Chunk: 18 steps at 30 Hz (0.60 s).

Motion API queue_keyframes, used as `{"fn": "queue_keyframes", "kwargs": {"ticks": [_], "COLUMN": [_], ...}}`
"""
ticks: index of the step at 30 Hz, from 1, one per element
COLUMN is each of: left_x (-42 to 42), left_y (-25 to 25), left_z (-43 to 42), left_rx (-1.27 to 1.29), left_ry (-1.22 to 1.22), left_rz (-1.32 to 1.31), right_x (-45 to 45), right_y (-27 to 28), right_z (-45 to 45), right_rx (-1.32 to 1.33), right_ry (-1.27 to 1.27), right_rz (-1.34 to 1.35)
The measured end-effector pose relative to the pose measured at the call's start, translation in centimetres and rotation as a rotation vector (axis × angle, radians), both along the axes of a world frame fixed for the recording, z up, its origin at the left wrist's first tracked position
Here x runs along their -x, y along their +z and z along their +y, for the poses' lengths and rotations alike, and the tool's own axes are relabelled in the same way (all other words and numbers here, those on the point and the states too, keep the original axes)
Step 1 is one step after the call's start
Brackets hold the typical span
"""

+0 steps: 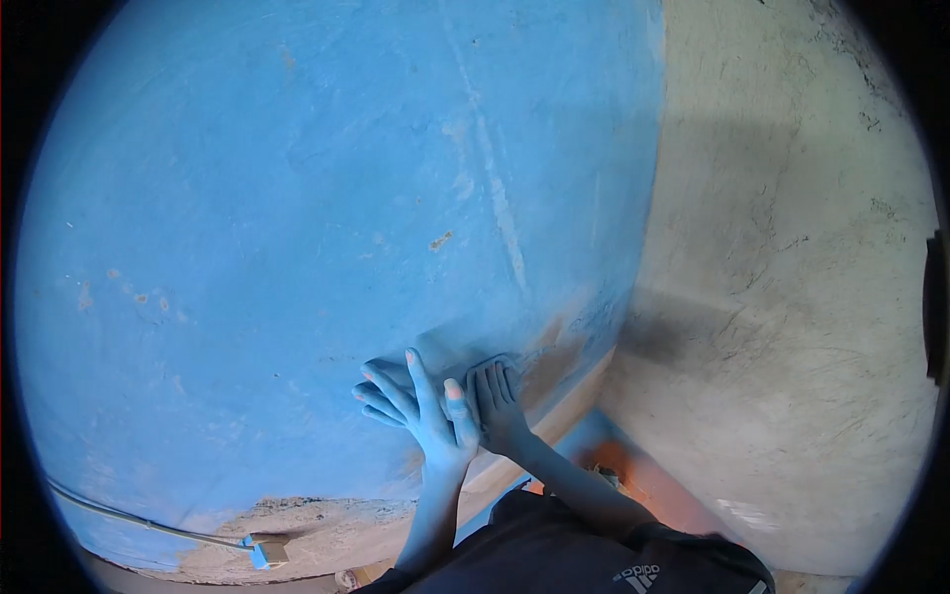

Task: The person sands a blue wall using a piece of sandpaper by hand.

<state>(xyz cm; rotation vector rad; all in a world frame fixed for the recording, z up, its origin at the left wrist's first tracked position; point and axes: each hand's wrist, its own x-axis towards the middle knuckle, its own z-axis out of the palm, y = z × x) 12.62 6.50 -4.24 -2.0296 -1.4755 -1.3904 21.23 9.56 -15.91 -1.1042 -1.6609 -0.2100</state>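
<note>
In front of me is a blue-painted wall (297,218) with scuffs and pale scratches. My left hand (424,411), coated in blue dust, has its fingers spread and holds nothing; it is near the wall, and I cannot tell whether it touches. Just right of it, my right hand (503,421) lies with its fingers over a thin, flat, blue-dusted sheet (472,386) pressed to the wall. Most of the sheet is hidden under the fingers, so its kind is unclear. Beside it, a brown bare patch (552,356) shows through the paint.
A grey, scuffed wall (772,297) meets the blue one at a corner on the right. At lower left a cable (148,522) runs to a small box (267,550) by chipped plaster (336,530). An orange-red surface (643,475) lies low in the corner.
</note>
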Motion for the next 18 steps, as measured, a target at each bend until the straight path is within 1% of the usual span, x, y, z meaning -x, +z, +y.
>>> {"fn": "queue_keyframes", "kwargs": {"ticks": [2, 3, 4, 5, 6, 9, 10, 11, 12, 13, 15, 16, 17, 18], "left_x": [0.2, 0.5, 0.5, 0.4, 0.3, 0.3, 0.5, 0.5, 0.3, 0.3, 0.3, 0.2, 0.3, 0.3], "left_y": [-0.2, -0.3, -0.5, -0.6, -0.7, -0.1, -0.5, -0.8, -0.9, -1.1, -1.1, -1.1, -1.1, -1.0], "left_z": [0.1, 0.4, 0.4, 0.4, 0.2, 0.1, 0.3, 0.4, 0.5, 0.6, 0.6, 0.6, 0.6, 0.6], "left_rx": [0.019, 0.006, 0.005, 0.005, 0.013, 0.020, 0.024, 0.029, 0.028, 0.030, 0.033, 0.034, 0.039, 0.038], "left_ry": [0.013, 0.011, 0.012, 0.014, 0.000, -0.023, -0.022, -0.020, -0.022, -0.021, -0.003, 0.013, 0.027, 0.016], "left_rz": [0.009, 0.002, 0.000, -0.002, -0.022, -0.038, -0.041, -0.048, -0.050, -0.048, -0.028, -0.014, 0.002, -0.014], "right_x": [-1.6, -2.3, -3.7, -5.2, -5.7, -3.9, -2.9, -1.5, -0.2, 0.4, -0.3, -0.6, -1.1, -2.3], "right_y": [1.6, 4.7, 8.9, 13.3, 15.7, 14.5, 11.5, 7.1, 2.2, -0.9, -0.9, 0.6, 2.4, 7.1], "right_z": [-0.3, 0.3, 1.3, 2.4, 3.2, 4.4, 4.4, 3.7, 2.0, 0.6, 0.2, 0.0, 0.8, 1.7], "right_rx": [-0.030, -0.039, -0.037, -0.091, -0.147, -0.200, -0.162, -0.123, -0.030, 0.066, 0.085, 0.089, 0.025, -0.035], "right_ry": [0.014, 0.008, 0.005, -0.004, -0.011, -0.069, -0.060, -0.050, -0.045, -0.038, 0.024, 0.052, 0.017, -0.018], "right_rz": [-0.053, -0.008, 0.044, 0.089, 0.133, 0.214, 0.202, 0.186, 0.067, -0.048, -0.040, -0.034, 0.004, 0.042]}}
